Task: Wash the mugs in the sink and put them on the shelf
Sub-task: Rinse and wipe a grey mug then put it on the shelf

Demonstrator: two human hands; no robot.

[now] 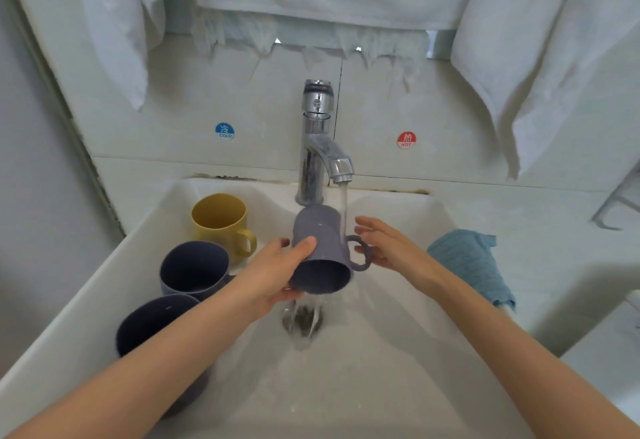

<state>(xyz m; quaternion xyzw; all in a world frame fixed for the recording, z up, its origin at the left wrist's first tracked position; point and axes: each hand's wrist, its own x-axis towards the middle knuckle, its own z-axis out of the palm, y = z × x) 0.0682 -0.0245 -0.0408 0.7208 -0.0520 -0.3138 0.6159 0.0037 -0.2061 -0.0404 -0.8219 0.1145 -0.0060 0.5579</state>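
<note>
Here, the left forearm (166, 345) crosses a dark mug (149, 324); yellow mug (219, 220) behind.

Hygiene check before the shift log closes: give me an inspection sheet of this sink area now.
Surface: white sink, wet; tap runs water into it.
Job's things: grey mug tilted under the stream; yellow mug, rear dark mug, front dark mug stand mouth-up at the sink's left.
Clutter: blue cloth on the counter, right of the sink.
Grips: left grip holds the grey mug; right grip open beside its handle.
Cables: nothing seen.
Surroundings: white towels hang above; COLD sticker, HOT sticker on the wall.
</note>
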